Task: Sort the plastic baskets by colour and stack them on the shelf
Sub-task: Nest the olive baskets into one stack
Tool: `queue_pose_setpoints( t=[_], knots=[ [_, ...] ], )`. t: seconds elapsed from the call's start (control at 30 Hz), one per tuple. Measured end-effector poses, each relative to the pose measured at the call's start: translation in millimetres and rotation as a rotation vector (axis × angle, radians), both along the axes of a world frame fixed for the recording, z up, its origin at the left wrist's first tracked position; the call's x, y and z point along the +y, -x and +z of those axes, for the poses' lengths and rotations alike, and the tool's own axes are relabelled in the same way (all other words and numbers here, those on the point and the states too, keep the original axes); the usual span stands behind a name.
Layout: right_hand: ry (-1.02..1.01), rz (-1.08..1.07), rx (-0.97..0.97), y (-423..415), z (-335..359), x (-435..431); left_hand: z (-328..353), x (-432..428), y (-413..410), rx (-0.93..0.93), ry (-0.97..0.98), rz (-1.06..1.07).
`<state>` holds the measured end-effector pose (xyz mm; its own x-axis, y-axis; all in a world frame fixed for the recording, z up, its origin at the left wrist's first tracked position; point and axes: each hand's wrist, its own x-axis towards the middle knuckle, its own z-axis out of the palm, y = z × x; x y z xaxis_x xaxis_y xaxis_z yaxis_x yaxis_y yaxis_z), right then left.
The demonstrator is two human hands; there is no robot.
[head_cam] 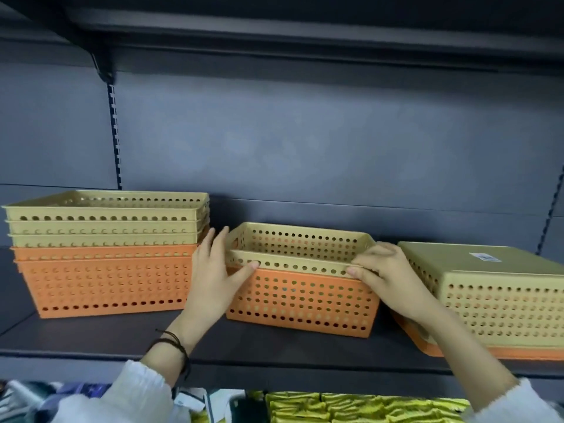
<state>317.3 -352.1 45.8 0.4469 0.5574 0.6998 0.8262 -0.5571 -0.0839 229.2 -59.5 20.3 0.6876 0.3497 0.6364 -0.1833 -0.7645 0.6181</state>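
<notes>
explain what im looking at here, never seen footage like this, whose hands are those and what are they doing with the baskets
There is no machine here. A person wears a camera on their head, so this single picture looks forward and down at their own two hands in front of a dark shop shelf.

The left hand and right hand grip the two ends of a beige basket nested inside an orange basket in the middle of the shelf.

To the left stands a stack: three beige baskets on top of orange ones. To the right an upside-down beige basket rests on an orange one, of which only an edge shows.

The colours are still mixed, so the sorting is not finished.
</notes>
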Motion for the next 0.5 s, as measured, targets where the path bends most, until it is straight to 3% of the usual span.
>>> queue_pose_setpoints(
  t=[0.13,0.33,0.5],
  knots=[
    [-0.071,-0.032,-0.066,1,10,-2,1,-7,3,0.018,0.326,-0.225],
    [-0.183,0.051,-0.058,6,47,-3,31,-8,8,-0.155,0.287,-0.256],
    [-0.257,0.072,-0.213,3,83,17,79,13,16,-0.323,0.273,-0.253]
  ],
)
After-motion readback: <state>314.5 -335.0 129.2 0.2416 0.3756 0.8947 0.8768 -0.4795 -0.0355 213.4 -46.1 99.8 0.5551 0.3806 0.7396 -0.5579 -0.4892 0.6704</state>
